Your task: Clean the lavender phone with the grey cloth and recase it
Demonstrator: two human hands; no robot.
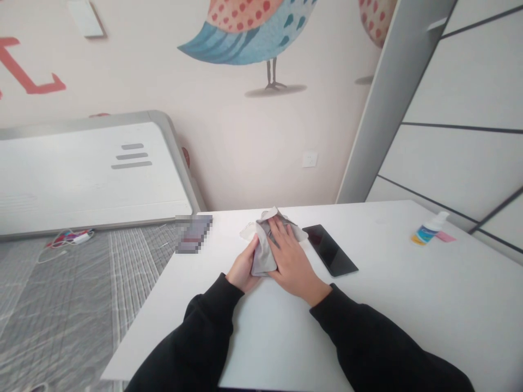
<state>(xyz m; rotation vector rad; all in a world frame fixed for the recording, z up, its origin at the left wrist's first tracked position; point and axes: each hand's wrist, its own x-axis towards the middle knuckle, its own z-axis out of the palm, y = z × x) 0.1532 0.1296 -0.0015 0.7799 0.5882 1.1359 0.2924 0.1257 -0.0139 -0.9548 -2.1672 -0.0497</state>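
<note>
Grey cloth point(263, 247) bunched on the white table point(408, 305) — left hand point(243, 267) curled around it, right hand point(291, 260) spread flat on top — black phone point(330, 250) just beside, pump bottle point(430, 228) well apart.

From my remote view, a black smartphone point(330, 250) lies on the white table point(408, 305) right of centre, with a small spray bottle point(431, 228) farther right. A pixelated object point(193, 234) sits at the table's far left corner.

Bright, soft, even light
Only a faint shadow lies under the cloth point(263, 256) on the white table point(408, 326); the wall point(245, 147) tilts from wide-angle distortion, and a pixelated block point(193, 234) covers the table's far left corner.
</note>
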